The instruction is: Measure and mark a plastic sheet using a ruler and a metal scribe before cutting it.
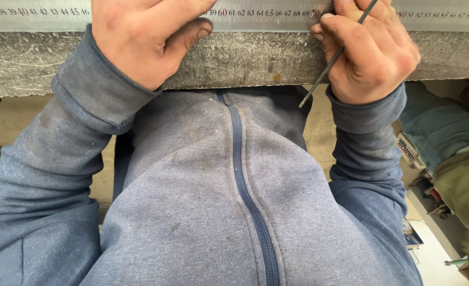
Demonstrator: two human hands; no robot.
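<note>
the steel ruler lies flat on the stone slab, long axis left to right. the left hand presses it down, grip empty; the right hand, at the ruler's near edge, pinches a thin metal scriber, tip hidden, tail slanting off the ruler.

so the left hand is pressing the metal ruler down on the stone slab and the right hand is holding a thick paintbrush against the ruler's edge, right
Not quite. The head view shows the right hand holding a thin metal scribing rod, not a thick paintbrush. The rest stands: the left hand presses the metal ruler down on the stone slab, and the rod is set at the ruler's edge.
</note>
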